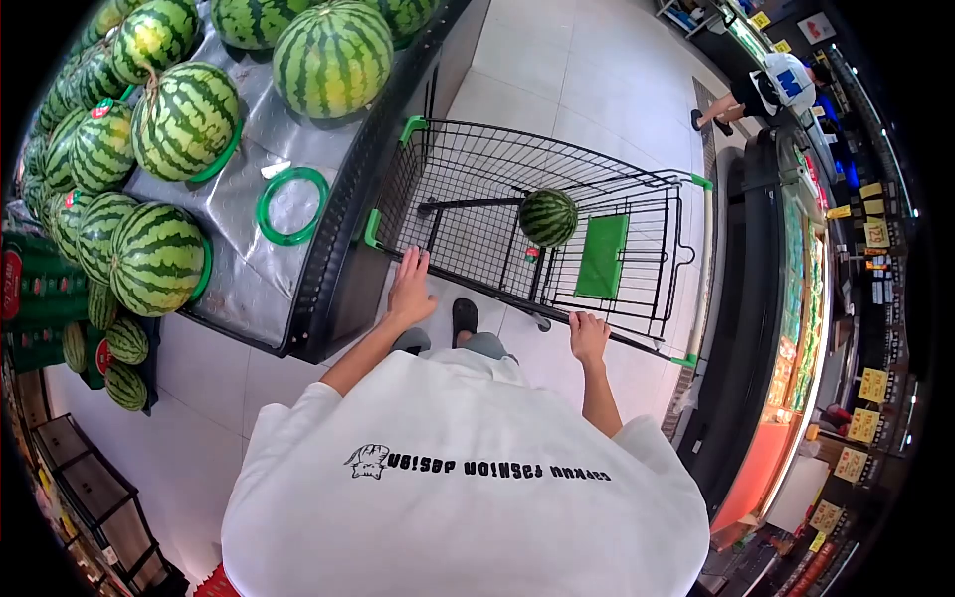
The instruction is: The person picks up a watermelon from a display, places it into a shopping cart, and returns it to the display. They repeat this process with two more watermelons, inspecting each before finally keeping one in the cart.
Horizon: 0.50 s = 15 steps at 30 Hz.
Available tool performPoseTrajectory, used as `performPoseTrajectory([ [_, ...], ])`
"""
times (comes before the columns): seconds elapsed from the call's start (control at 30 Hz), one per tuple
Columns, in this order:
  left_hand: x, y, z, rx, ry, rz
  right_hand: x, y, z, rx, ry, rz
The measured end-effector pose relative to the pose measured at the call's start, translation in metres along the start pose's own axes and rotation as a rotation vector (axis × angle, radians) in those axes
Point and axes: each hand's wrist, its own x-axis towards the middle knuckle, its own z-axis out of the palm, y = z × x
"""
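Observation:
A black wire shopping cart with green corner caps stands in front of me. One striped watermelon lies inside it beside the green child-seat flap. My left hand rests on the cart's handle bar with fingers laid flat over it. My right hand is curled around the same bar further right. My white shirt fills the bottom of the view.
A display table at the left holds several watermelons on grey foil, with an empty green ring. A refrigerated case runs along the right. Another person stands far up the tiled aisle.

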Motion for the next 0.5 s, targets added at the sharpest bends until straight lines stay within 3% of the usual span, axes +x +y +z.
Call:
performPoseTrajectory([
  [0.17,-0.022,-0.014,-0.007,-0.037,0.112,0.068,-0.024,-0.007,0.024,-0.019,0.049,-0.023],
  [0.5,-0.054,-0.021,-0.013,-0.029,0.064,0.124,-0.054,-0.006,0.049,-0.001,-0.033,0.052],
])
